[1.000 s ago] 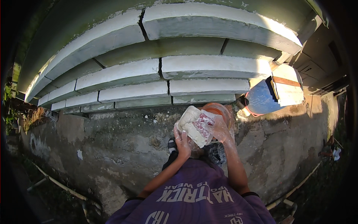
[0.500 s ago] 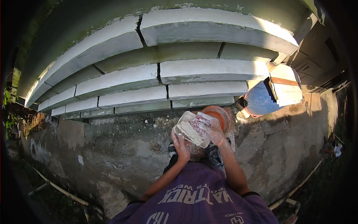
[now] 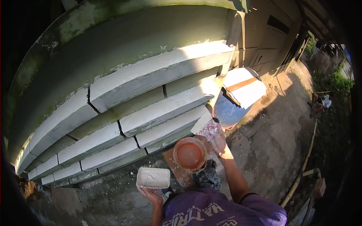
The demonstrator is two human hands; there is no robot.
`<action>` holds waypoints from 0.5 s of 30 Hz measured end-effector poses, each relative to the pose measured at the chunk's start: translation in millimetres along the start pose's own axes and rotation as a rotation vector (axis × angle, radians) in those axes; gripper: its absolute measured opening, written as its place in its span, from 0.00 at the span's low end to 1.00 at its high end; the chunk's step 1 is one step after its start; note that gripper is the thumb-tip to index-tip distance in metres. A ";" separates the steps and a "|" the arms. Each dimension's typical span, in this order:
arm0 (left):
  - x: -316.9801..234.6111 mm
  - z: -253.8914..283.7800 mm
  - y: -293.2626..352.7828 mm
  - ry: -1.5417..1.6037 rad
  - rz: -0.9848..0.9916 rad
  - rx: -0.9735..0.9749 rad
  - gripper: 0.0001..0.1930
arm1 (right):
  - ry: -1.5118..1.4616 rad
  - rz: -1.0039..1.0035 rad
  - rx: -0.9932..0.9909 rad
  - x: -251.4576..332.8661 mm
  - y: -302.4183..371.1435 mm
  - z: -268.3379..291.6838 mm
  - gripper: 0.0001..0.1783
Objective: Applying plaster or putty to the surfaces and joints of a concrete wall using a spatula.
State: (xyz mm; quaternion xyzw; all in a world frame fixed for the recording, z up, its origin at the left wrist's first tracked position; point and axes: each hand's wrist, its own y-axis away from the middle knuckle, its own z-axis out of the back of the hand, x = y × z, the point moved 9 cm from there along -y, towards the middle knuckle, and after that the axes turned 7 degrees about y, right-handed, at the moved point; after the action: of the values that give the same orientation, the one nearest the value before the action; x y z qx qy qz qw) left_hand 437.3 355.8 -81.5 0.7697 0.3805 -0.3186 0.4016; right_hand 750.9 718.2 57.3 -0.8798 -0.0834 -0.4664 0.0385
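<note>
My left hand (image 3: 151,196) holds a white rectangular tray (image 3: 153,177) of pale paste by its near edge, low in front of me. My right hand (image 3: 220,142) is stretched forward and grips a crumpled whitish patterned bag or cloth (image 3: 208,130), pressed against the end of the lowest white ledge (image 3: 166,130). Between the hands stands an orange bucket (image 3: 189,154) on a brownish board (image 3: 177,169). Whether a flat tool lies under the cloth cannot be told.
A wall of stepped white-coated concrete ledges (image 3: 151,75) curves across the left and middle. A blue barrel (image 3: 226,111) topped with white boards (image 3: 245,88) stands to the right. Rough concrete ground (image 3: 271,143) runs right to grass, with a pipe (image 3: 305,177) along its edge.
Both hands held the tray and bag together at chest height; now they are apart. The left hand has lowered the tray, the right has reached to the ledge end, and the view has swung.
</note>
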 end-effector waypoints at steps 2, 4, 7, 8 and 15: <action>-2.6 13.9 -5.5 -0.052 0.012 -0.022 0.33 | 0.147 0.216 -0.056 63.2 -37.3 -0.5 0.28; -7.4 19.3 -10.0 0.041 -0.034 -0.048 0.33 | 0.624 0.509 -0.138 137.2 -62.8 -12.8 0.23; -16.3 20.6 -8.1 -0.023 -0.072 -0.079 0.33 | 1.069 0.877 -0.256 208.2 -98.3 -51.9 0.22; -18.3 18.5 -6.0 0.008 -0.080 -0.082 0.32 | 1.032 0.798 -0.274 213.5 -123.3 -58.4 0.25; -17.8 2.0 18.2 0.074 -0.168 -0.004 0.32 | 1.010 0.995 -0.225 124.7 -117.6 -180.0 0.42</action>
State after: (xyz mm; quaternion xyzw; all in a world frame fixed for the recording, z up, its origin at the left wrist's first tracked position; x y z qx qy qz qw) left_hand 443.2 341.1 -61.4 0.7455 0.4588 -0.3218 0.3609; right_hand 651.6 821.5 260.4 -0.4889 0.4040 -0.7496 0.1895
